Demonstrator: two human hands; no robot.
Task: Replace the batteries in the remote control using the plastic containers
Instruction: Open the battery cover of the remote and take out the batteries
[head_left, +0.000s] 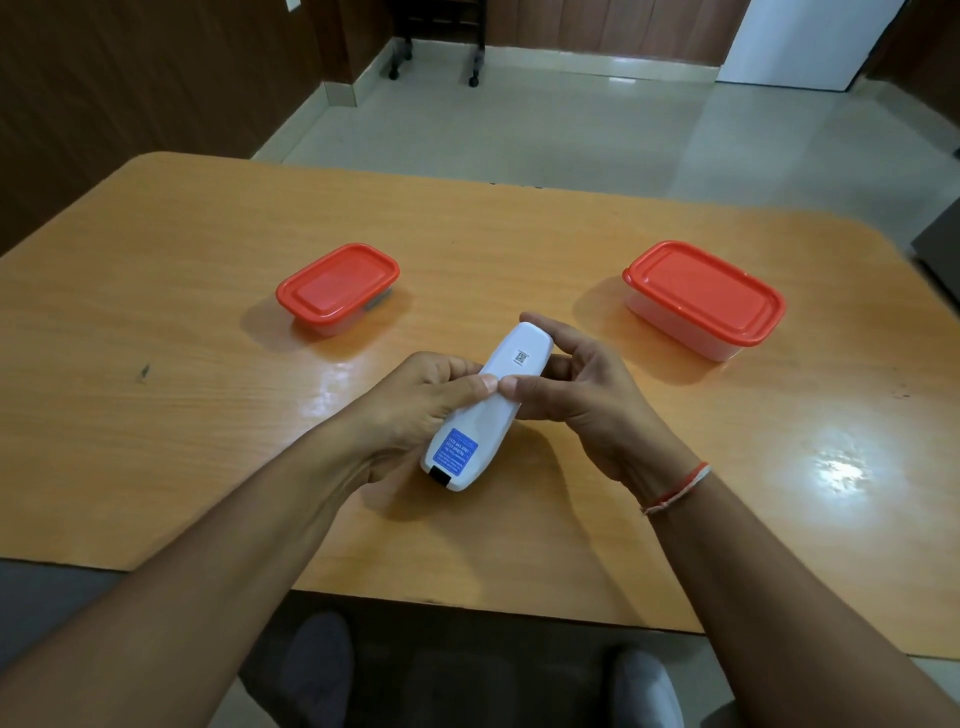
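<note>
- The remote control (485, 410), white and slim, is held above the table (208, 322) just below the middle of the frame, back side up, its far end tilted toward the upper right.
- A blue label (457, 451) sits on its near end, a small square code mark (521, 357) near its far end, and a black patch shows at its nearest tip.
- The left hand (415, 410) wraps around the remote control from the left, fingers curled under it and the thumb pressed on its back.
- The right hand (582, 395) grips it from the right, fingers curled round the far end and the thumb laid on its back, tip to tip with the left thumb.
- A red and white thread band (678, 488) circles the right wrist.
- The small plastic container (337, 288) with a red lid stands on the table, left of centre, beyond the hands and apart from them; its lid is on.
- The larger plastic container (704, 299), also under a red lid, stands at the right of the frame, well apart from the small one.
- Light glare marks the table at the lower right.
- A pale tiled floor (519, 119) lies beyond the table in the upper part of the frame, with castor legs (475, 62) at the top centre.
</note>
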